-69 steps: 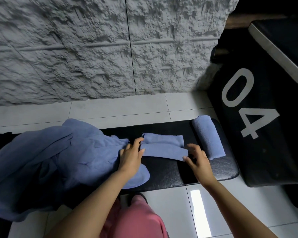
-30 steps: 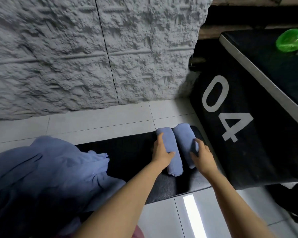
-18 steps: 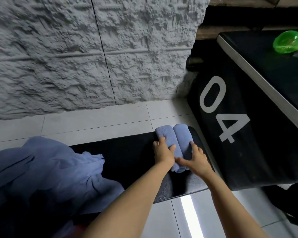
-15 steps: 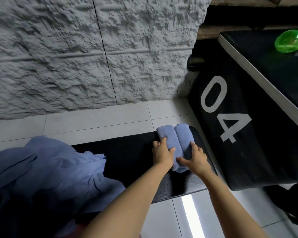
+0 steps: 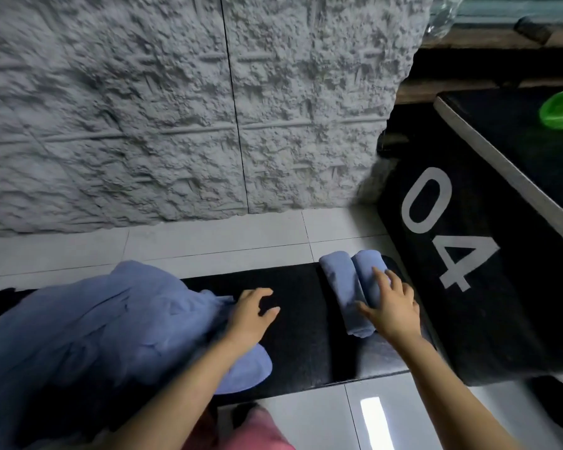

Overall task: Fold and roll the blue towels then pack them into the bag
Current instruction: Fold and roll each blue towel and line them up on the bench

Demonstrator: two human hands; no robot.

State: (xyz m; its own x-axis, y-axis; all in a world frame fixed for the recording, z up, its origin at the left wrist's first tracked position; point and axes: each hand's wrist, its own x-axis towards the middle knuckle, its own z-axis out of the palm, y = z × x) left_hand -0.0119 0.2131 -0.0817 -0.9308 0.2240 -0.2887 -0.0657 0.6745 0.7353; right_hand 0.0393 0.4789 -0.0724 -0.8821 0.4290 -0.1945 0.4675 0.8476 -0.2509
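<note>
Both arms are bare. The left forearm [image 5: 182, 391] and the right forearm [image 5: 436, 375] are uncovered all the way from the wrist to the lower edge of view. The left hand [image 5: 247, 315] and the right hand [image 5: 392, 308] are bare too, and so are the fingers [image 5: 380, 277]; the nails are too blurred to make out. Low down between the arms shows a pink garment [image 5: 260, 433]: soft matte cloth in a rosy, salmon shade, darker along its left side. Only a small wedge of it is in sight, so whether it is trousers, a skirt or a top cannot be told. Just above it sits a dark rounded shape [image 5: 241, 412], too dim to identify.
</note>
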